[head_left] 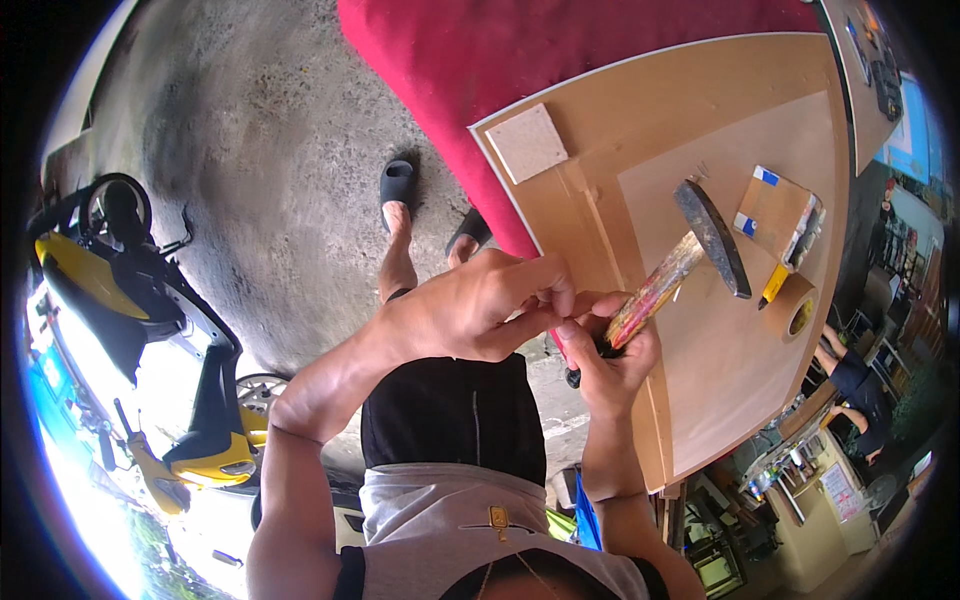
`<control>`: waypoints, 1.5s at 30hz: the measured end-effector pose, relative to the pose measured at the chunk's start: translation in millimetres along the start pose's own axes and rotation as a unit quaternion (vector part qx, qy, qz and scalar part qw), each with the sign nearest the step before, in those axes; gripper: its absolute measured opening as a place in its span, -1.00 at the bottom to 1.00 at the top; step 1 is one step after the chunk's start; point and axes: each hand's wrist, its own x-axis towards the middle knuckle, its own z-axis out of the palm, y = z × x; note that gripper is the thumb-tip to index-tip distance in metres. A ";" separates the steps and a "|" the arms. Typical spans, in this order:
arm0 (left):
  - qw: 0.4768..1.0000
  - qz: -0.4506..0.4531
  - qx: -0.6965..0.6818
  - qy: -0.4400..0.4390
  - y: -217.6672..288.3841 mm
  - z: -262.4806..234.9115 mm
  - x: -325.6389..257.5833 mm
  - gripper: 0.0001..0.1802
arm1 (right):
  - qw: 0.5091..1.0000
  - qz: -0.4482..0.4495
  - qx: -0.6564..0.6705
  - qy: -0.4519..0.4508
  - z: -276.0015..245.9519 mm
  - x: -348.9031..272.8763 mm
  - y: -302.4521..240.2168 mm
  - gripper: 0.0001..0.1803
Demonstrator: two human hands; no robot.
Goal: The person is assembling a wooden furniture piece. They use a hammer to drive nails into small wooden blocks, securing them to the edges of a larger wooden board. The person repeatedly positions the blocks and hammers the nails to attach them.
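My right hand (610, 360) grips the striped wooden handle of a hammer (700, 255), whose dark metal head rests over a brown wooden board (720, 350). My left hand (480, 305) reaches across to the board's near edge, fingertips pinched together just beside my right thumb. Whatever small thing those fingers pinch is too small to make out. Both hands meet at the board's edge.
A small square offcut (527, 143) lies on the board's corner. A small cardboard box (775, 212), a yellow-handled tool (773, 287) and a tape roll (797, 312) lie beyond the hammer. Red cloth (480, 60) sits under the board. A yellow scooter (130, 300) stands left; another person (855, 385) sits right.
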 end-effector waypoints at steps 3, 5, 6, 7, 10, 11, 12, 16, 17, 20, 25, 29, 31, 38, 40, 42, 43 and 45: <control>0.996 -0.087 -0.004 -0.012 4.9 -9.3 -3.3 -0.84 | 0.999 0.010 -0.024 -0.031 0.1 0.7 7.4 -0.69; 0.988 -0.113 -0.107 0.009 1.1 -8.7 -7.3 -0.82 | 0.999 0.038 0.039 0.001 6.7 -0.3 8.8 -0.68; 0.974 -0.105 -0.197 0.037 -5.5 -2.4 -13.8 -0.81 | 0.996 0.052 0.072 0.016 9.5 0.2 7.7 -0.67; 0.952 -0.095 -0.283 0.063 -11.9 4.4 -19.6 -0.80 | 0.993 0.061 0.104 0.011 11.4 2.8 4.0 -0.66; 0.946 -0.047 -0.275 0.168 -30.0 31.1 -32.7 -0.78 | 0.981 0.086 0.172 -0.008 12.9 11.7 -4.5 -0.62; 0.943 -0.050 -0.254 0.210 -32.0 37.8 -33.8 -0.82 | 0.979 0.095 0.177 -0.020 10.8 14.3 -3.8 -0.61; 0.945 -0.024 -0.233 0.228 -35.8 40.5 -31.3 -0.84 | 0.977 0.103 0.182 -0.033 9.4 16.4 -2.6 -0.59; 0.952 0.046 -0.123 0.277 -44.2 35.6 -19.3 -0.88 | 0.974 0.147 0.168 -0.024 10.2 22.6 -2.0 -0.59; 0.951 0.057 -0.081 0.292 -43.9 29.9 -14.1 -0.90 | 0.981 0.125 0.144 -0.009 13.5 23.8 -2.5 -0.62; 0.910 0.089 0.182 0.363 -51.1 3.8 -0.5 -0.88 | 0.987 0.117 0.105 0.017 11.9 21.9 -2.9 -0.64; 0.854 0.095 0.302 0.413 -64.7 -22.1 20.9 -0.82 | 0.994 0.101 -0.006 0.034 -0.7 8.0 0.9 -0.83; 0.856 0.104 0.302 0.407 -77.9 -26.0 21.4 -0.79 | 0.992 0.089 -0.087 0.030 -9.1 1.9 4.3 -0.84; 0.856 0.106 0.305 0.403 -78.6 -26.9 22.3 -0.78 | 0.992 0.086 -0.084 0.031 -11.5 0.2 6.0 -0.83; 0.866 0.091 0.264 0.415 -81.9 -24.5 21.7 -0.76 | 0.992 0.010 -0.124 -0.003 -20.2 -2.3 4.2 -0.76; 0.868 0.093 0.257 0.415 -82.2 -23.9 22.2 -0.75 | 0.988 0.005 -0.154 -0.035 -25.3 -0.6 8.7 -0.72; 0.869 0.099 0.242 0.421 -86.2 -23.9 23.6 -0.75 | 0.961 0.053 -0.270 -0.032 -24.4 0.5 4.9 -0.64; 0.869 0.102 0.234 0.424 -87.7 -23.9 24.1 -0.75 | 0.950 0.065 -0.302 -0.047 -24.3 0.7 5.6 -0.62; 0.868 0.099 0.243 0.422 -86.9 -24.0 24.0 -0.75 | 0.950 0.050 -0.304 -0.050 -22.1 -0.2 7.7 -0.64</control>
